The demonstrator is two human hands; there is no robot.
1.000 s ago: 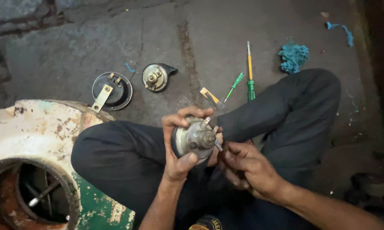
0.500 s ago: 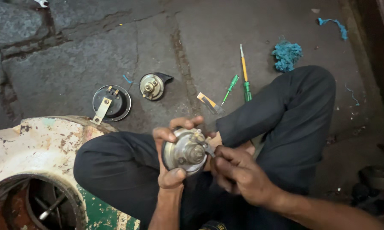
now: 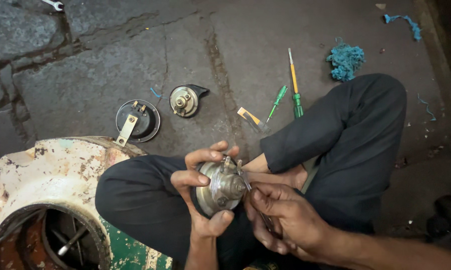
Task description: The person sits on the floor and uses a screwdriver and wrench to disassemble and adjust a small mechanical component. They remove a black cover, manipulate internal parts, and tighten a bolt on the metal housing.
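My left hand (image 3: 201, 192) grips a round metal horn unit (image 3: 221, 188) over my crossed legs, its back with terminals facing up. My right hand (image 3: 284, 218) holds a thin metal tool (image 3: 261, 216) whose tip is pressed against the unit's right side. On the stone floor beyond lie a black round horn (image 3: 137, 120) with a metal bracket and a smaller horn part (image 3: 184, 100) with a brass centre.
Two green screwdrivers (image 3: 296, 87), a small flat strip (image 3: 252, 118) and a wad of teal rag (image 3: 345, 61) lie on the floor ahead. A rusty white and green drum (image 3: 55, 185) with an open hole stands at my left. A spanner (image 3: 54, 4) lies far left.
The view has drifted a little; both hands stay on the metal horn unit, and my right hand's tool has shifted closer against its side.
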